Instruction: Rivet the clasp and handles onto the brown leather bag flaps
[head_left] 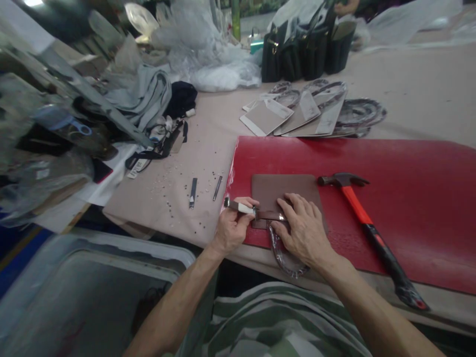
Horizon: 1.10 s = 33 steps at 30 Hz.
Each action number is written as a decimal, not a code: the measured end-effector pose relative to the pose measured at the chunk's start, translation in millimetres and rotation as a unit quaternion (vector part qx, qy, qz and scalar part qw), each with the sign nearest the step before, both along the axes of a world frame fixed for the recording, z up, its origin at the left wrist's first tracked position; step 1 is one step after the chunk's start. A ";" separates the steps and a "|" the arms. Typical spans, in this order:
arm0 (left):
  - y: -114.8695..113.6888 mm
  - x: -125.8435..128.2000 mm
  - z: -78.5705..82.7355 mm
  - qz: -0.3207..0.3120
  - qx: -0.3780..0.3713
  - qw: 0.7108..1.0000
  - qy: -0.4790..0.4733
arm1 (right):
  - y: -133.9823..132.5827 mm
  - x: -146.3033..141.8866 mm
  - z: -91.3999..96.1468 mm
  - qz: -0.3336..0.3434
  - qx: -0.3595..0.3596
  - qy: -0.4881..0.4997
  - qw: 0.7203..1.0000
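My left hand [231,230] is closed around a shiny metal punch [241,207], held slanting with its narrow end against a brown leather strap [268,215]. My right hand [303,225] has its thumb and forefinger on either side of the strap's right part, with the other fingers bent over a brown board [282,186]. Below the strap, a plastic-wrapped handle loop [277,250] hangs towards the table edge. The board lies flat on a red mat [409,198]. A claw hammer [357,201] with an orange and black handle rests to the right of my right hand.
Left of the mat lie a flat metal strip [193,192], a thin metal rod [217,188] and scattered small bits. Wrapped handles with boards [267,116] and dark bags [273,57] stand farther back. A grey plastic bin [174,250] sits below the table's left edge.
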State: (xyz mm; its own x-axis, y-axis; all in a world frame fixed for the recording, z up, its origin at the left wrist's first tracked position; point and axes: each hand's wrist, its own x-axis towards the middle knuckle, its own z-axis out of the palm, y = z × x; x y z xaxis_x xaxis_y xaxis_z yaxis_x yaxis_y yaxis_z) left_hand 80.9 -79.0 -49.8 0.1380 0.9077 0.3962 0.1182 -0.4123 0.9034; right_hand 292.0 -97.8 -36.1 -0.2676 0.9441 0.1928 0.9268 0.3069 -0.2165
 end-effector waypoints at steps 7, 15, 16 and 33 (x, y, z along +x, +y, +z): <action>1.4 2.0 1.4 -0.006 0.049 0.998 0.031 | -1.6 -3.0 2.8 -0.008 0.000 -0.001 1.000; 1.2 3.6 1.1 -0.017 0.049 0.997 0.051 | -1.9 -2.7 2.6 -0.010 0.003 0.014 1.000; 1.3 3.7 0.8 -0.016 0.049 0.997 0.050 | -2.0 -2.8 2.7 -0.011 0.001 0.016 1.000; -12.3 15.9 -8.0 0.086 0.101 0.986 0.099 | -1.9 -2.1 1.0 -0.013 0.008 0.017 1.000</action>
